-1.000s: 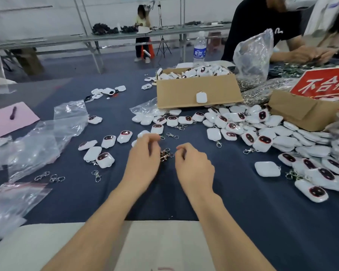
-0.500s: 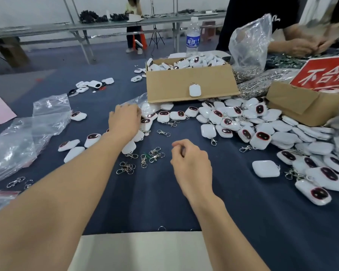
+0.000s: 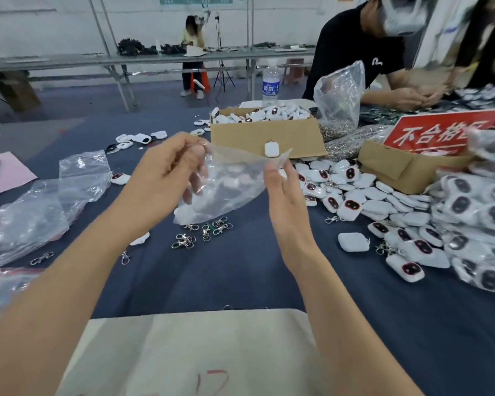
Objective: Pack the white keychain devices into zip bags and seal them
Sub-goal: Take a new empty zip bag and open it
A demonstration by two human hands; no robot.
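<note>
Holding up a zip bag (image 3: 229, 184), newly picked off the table (image 3: 240, 275) and seemingly empty: left hand (image 3: 166, 178) pinches its top corner, right hand (image 3: 283, 192) pinches the opposite edge, ready for opening; devices (image 3: 352, 205) lie loose at right.

1. There is a single view, from a wide-angle camera worn on the person's head, facing forward and tilted down over the table (image 3: 240, 275).
2. Both forearms enter from the bottom edge. The left hand (image 3: 163, 178) and right hand (image 3: 286, 195) pinch a clear bag (image 3: 229, 190) close to the lens at mid-frame.
3. A pale sheet (image 3: 183, 347) at the near table edge fills the bottom.
4. Farther off, a cardboard box (image 3: 263, 135) sits above centre, another person (image 3: 355, 50) is at the upper right, and a second long table (image 3: 69, 60) runs along the top.
5. The right margin is blurred.
</note>
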